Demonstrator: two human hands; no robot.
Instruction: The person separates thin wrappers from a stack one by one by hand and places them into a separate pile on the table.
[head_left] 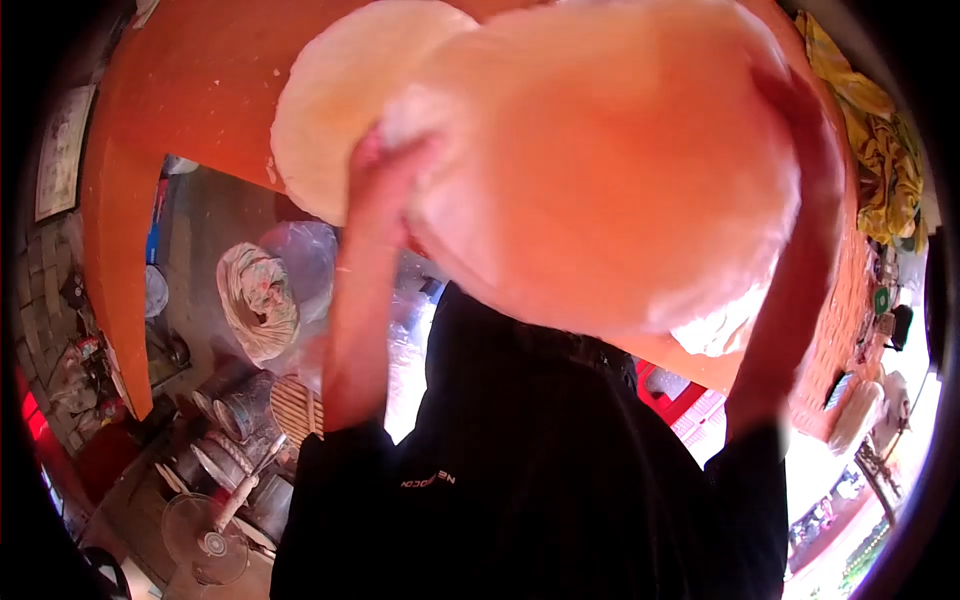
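A large, pale, round bundle (600, 190) with a shiny, plastic-like lower edge fills the upper middle of the head view, held up in front of my chest. My left hand (395, 165) is closed on its left edge, thumb and fingers pinching the rim. My right hand (790, 105) curves round the upper right edge and is blurred; some of its fingers are hard to make out against the bundle. Behind my left hand is a second pale flat round (350, 90), partly hidden by the bundle, against an orange surface (200, 100).
At lower left are a crumpled cloth bundle (258, 300), clear plastic, several metal pots (240, 415) and a fan (212, 543). A yellow patterned cloth (880, 150) hangs at upper right. Something red (690, 405) shows behind my right arm. Small goods line the right side.
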